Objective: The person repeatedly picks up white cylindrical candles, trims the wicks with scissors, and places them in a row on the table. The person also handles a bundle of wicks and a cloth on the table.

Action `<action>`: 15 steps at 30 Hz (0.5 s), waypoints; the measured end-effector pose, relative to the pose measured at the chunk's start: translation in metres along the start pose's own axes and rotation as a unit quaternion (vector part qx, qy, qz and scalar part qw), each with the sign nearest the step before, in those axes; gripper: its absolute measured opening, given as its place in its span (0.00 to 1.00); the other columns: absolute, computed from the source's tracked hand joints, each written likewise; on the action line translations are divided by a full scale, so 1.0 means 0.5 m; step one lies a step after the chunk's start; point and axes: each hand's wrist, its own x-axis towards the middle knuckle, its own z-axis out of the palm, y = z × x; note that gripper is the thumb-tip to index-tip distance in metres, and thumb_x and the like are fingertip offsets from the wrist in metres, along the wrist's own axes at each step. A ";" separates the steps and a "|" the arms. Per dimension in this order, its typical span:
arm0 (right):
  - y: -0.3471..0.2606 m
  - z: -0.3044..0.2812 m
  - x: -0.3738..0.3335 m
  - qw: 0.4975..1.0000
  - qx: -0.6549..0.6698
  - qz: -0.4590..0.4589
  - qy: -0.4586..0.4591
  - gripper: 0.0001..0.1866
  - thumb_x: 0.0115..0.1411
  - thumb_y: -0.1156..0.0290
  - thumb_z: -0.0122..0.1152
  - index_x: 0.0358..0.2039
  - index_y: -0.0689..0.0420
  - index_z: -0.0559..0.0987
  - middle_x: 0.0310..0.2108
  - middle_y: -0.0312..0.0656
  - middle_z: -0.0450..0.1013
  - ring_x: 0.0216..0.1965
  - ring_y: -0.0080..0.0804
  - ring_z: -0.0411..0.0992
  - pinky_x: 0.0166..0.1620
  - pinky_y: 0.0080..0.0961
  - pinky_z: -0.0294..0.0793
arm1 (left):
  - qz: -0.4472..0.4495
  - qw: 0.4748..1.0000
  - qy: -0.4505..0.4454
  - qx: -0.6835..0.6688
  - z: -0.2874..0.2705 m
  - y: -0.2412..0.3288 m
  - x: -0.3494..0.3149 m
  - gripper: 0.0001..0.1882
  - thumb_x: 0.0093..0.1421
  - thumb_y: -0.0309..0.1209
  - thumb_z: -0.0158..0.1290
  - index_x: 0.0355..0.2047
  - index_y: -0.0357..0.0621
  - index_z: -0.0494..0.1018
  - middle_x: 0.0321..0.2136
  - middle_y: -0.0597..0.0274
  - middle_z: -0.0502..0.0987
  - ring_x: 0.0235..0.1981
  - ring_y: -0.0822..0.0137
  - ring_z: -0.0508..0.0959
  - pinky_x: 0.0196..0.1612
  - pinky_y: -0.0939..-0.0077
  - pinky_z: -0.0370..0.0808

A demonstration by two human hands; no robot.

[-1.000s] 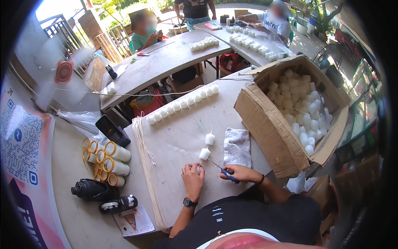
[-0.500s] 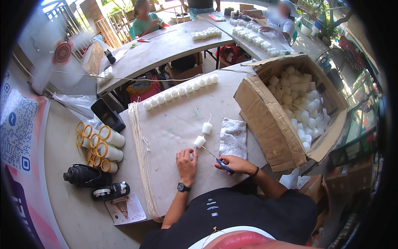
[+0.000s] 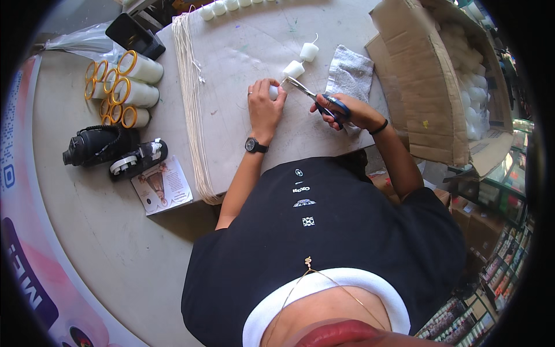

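A small white candle (image 3: 273, 92) is held upon the table by my left hand (image 3: 264, 110), whose fingers curl round it. My right hand (image 3: 354, 112) grips scissors (image 3: 304, 90) with dark blue handles. Their blades are parted and reach to the pale wick beside the held candle; whether they touch it I cannot tell. Just beyond the blade tips lies a second white candle (image 3: 293, 70). Farther off sits a third candle (image 3: 309, 52), with a curled wick rising from its far end.
A grey towel (image 3: 350, 70) lies right of the candles, by a cardboard box (image 3: 425, 87) full of white candles. Long wick strands (image 3: 193, 104) run down the table's left. Beyond them stand gold-rimmed jars (image 3: 139, 66), a black phone (image 3: 132, 36), a black bottle (image 3: 98, 144) and a printed card (image 3: 163, 188).
My view has tipped downward, so the far tables and people have left the picture. The scissors' blades have spread apart and come up to the wick near my left fingers.
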 end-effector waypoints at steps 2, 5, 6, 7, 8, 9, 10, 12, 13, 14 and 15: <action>0.006 0.001 0.006 1.000 0.008 -0.009 -0.005 0.36 0.64 0.35 0.50 0.45 0.61 0.77 0.17 0.27 0.66 0.16 0.13 0.65 0.21 0.13 0.65 | -0.003 1.000 0.003 -0.004 -0.001 0.002 -0.002 0.08 0.55 0.30 0.58 0.33 0.40 0.75 0.33 0.53 0.77 0.38 0.50 0.73 0.46 0.59 0.70; -0.002 0.004 0.013 1.000 0.021 -0.015 -0.011 0.35 0.62 0.36 0.55 0.42 0.61 0.78 0.16 0.27 0.67 0.14 0.13 0.66 0.20 0.12 0.66 | -0.006 1.000 0.004 -0.006 0.003 -0.003 0.000 0.08 0.55 0.30 0.58 0.33 0.40 0.75 0.33 0.54 0.77 0.37 0.51 0.73 0.46 0.59 0.69; -0.005 0.005 0.015 1.000 0.022 -0.016 -0.011 0.34 0.62 0.36 0.55 0.42 0.61 0.78 0.16 0.27 0.67 0.14 0.13 0.66 0.20 0.11 0.66 | -0.007 1.000 0.006 -0.007 0.004 -0.004 0.002 0.07 0.55 0.29 0.58 0.33 0.40 0.75 0.33 0.54 0.77 0.37 0.51 0.73 0.45 0.59 0.69; -0.008 0.006 0.018 1.000 0.024 -0.018 -0.010 0.34 0.62 0.37 0.56 0.42 0.61 0.79 0.17 0.26 0.67 0.14 0.13 0.66 0.20 0.11 0.66 | -0.007 1.000 0.008 -0.008 0.004 -0.003 0.003 0.07 0.55 0.29 0.58 0.33 0.40 0.75 0.33 0.54 0.77 0.37 0.51 0.73 0.45 0.60 0.69; -0.008 0.006 0.022 0.999 0.029 -0.019 -0.014 0.33 0.62 0.37 0.57 0.42 0.61 0.79 0.17 0.26 0.67 0.14 0.13 0.66 0.20 0.11 0.65 | -0.008 1.000 0.010 -0.009 0.005 -0.003 0.004 0.07 0.55 0.29 0.58 0.33 0.40 0.75 0.33 0.54 0.77 0.37 0.51 0.73 0.45 0.60 0.70; -0.007 0.005 0.029 0.999 0.034 -0.019 -0.018 0.33 0.62 0.38 0.57 0.42 0.61 0.79 0.17 0.27 0.67 0.14 0.13 0.66 0.20 0.11 0.65 | -0.005 1.000 0.012 -0.007 0.006 -0.004 0.006 0.07 0.56 0.29 0.58 0.32 0.40 0.75 0.33 0.54 0.77 0.37 0.51 0.73 0.45 0.60 0.70; -0.006 0.003 0.034 0.999 0.038 -0.020 -0.021 0.32 0.62 0.38 0.58 0.42 0.60 0.79 0.17 0.27 0.67 0.14 0.13 0.66 0.20 0.11 0.65 | -0.001 1.000 0.013 -0.006 0.007 -0.007 0.006 0.07 0.56 0.29 0.58 0.32 0.40 0.75 0.33 0.54 0.78 0.37 0.51 0.73 0.45 0.60 0.70; -0.005 0.003 0.039 0.999 0.036 -0.015 -0.014 0.31 0.62 0.39 0.59 0.41 0.60 0.79 0.17 0.27 0.68 0.14 0.13 0.66 0.20 0.11 0.65 | -0.003 1.000 0.014 -0.007 0.007 -0.007 0.008 0.06 0.56 0.29 0.58 0.32 0.40 0.76 0.32 0.55 0.78 0.37 0.52 0.74 0.45 0.61 0.70; -0.004 0.005 0.041 0.999 0.035 -0.013 -0.011 0.31 0.62 0.39 0.60 0.41 0.60 0.79 0.17 0.27 0.68 0.14 0.13 0.66 0.19 0.11 0.65 | -0.007 1.000 0.012 -0.010 0.006 -0.005 0.007 0.06 0.56 0.29 0.58 0.32 0.40 0.76 0.32 0.55 0.78 0.37 0.52 0.74 0.45 0.61 0.70; -0.003 0.008 0.043 0.999 0.035 -0.014 -0.006 0.30 0.61 0.40 0.61 0.40 0.59 0.80 0.17 0.27 0.68 0.14 0.13 0.66 0.19 0.12 0.65 | -0.012 1.000 0.011 -0.013 0.004 -0.002 0.006 0.06 0.56 0.29 0.58 0.32 0.40 0.76 0.32 0.55 0.78 0.37 0.52 0.74 0.45 0.61 0.70; -0.003 0.010 0.044 0.999 0.034 -0.013 -0.004 0.30 0.61 0.40 0.61 0.40 0.59 0.80 0.17 0.27 0.67 0.14 0.13 0.65 0.19 0.12 0.65 | -0.012 1.000 0.012 -0.014 0.004 -0.002 0.006 0.06 0.56 0.29 0.58 0.32 0.40 0.76 0.32 0.55 0.78 0.38 0.52 0.74 0.45 0.61 0.70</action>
